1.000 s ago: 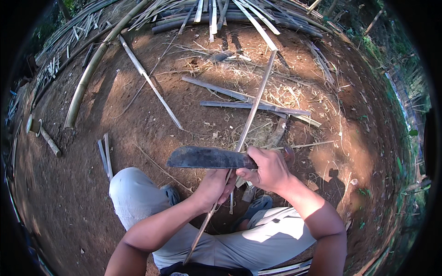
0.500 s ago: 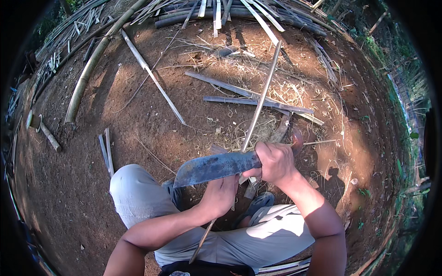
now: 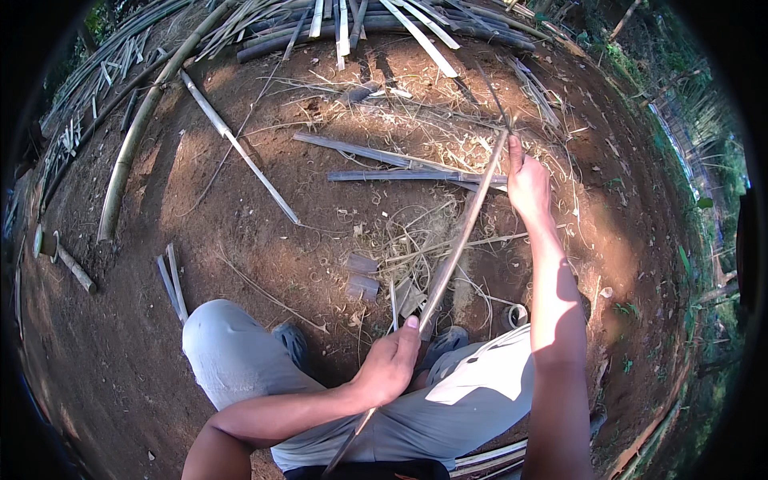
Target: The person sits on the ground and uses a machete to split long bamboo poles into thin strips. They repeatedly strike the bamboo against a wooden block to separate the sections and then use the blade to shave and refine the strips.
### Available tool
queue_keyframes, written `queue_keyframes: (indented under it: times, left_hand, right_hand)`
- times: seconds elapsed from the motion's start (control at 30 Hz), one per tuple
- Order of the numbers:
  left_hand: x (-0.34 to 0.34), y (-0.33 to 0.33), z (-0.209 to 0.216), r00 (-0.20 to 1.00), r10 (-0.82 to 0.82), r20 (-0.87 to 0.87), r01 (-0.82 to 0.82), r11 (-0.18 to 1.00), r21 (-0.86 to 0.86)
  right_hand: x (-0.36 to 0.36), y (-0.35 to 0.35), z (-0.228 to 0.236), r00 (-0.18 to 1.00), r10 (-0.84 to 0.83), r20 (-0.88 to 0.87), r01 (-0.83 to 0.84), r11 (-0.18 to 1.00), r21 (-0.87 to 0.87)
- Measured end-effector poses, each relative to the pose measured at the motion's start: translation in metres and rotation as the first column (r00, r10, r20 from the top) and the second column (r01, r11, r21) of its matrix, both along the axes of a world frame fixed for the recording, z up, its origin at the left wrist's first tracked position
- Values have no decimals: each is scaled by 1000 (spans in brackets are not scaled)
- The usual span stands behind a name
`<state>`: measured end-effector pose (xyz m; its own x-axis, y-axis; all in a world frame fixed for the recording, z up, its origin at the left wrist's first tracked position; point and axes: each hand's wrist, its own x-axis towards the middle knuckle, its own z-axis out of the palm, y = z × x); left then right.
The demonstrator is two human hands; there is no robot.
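A long, narrow bamboo strip runs slantwise from beside my lap to far right of centre. My left hand is closed round its lower part, thumb lying along the strip. With my arm stretched forward, my right hand is closed at the strip's far end. A thin dark blade, the machete, juts forward and left from there, seen nearly edge-on. Its handle is hidden in the right fist. The blade appears to meet the strip's tip; whether they touch I cannot tell.
Dark bamboo slats lie ahead among curly shavings. Two short bamboo pieces rest near my feet, and a bamboo ring lies by my right leg. A long pole stretches along the left; split bamboo is piled at the back.
My right hand has moved forward with the machete, from near my left hand to the strip's far end. The blade has turned from broadside to nearly edge-on. My left hand still grips the strip.
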<state>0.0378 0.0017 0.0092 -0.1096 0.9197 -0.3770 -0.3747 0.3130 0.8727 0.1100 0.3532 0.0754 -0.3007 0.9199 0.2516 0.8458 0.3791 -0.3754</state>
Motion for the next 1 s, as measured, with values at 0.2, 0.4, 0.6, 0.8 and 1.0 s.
queue_keyframes:
  times: [0.2, 0.4, 0.6, 0.8, 1.0]
  left_hand:
    - [-40, 26, 15, 988, 10, 152, 11, 990, -139]
    - [-66, 47, 40, 974, 113, 197, -97, 991, -89]
    - [-83, 54, 46, 976, 163, 144, -171, 984, 43]
    - [-89, 50, 37, 910, 242, 337, -241, 970, -45]
    - [-83, 42, 46, 899, 376, 226, -336, 921, -196]
  right_hand:
    - [37, 13, 7, 979, -154, -131, 139, 983, -116]
    - [-1, -43, 6, 960, 212, -182, -219, 976, -18]
    - [-23, -104, 14, 832, 544, -107, -552, 831, -73]
    - [-35, -152, 12, 699, 706, 111, -702, 708, -85]
    - [-36, -176, 7, 626, 756, 189, -768, 640, -18]
